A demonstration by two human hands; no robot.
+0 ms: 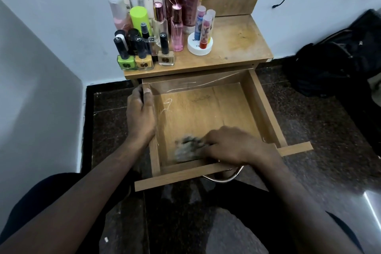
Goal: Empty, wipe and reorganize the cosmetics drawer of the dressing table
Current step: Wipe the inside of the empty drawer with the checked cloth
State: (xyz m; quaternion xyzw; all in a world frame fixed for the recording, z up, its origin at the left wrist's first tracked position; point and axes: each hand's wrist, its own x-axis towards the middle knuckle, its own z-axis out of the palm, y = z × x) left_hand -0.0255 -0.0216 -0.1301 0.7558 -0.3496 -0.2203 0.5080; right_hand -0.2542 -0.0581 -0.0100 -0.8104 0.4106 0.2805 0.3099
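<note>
Your left hand (141, 113) has its grip wrapped over the left wall of the open wooden drawer (266, 109), thumb inside. Your right hand (233, 146) presses a crumpled grey cloth (186, 148) onto the drawer floor near its front edge, fingers curled on it; the cloth is blurred. The drawer holds nothing else. On the tabletop (237, 43), at the left side, stand three square glass nail polish bottles (144, 62) along the front edge: green, yellow-orange, beige. Behind them cluster perfume bottles and tubes, too crowded to count. One round white jar (199, 47) sits near the middle.
</note>
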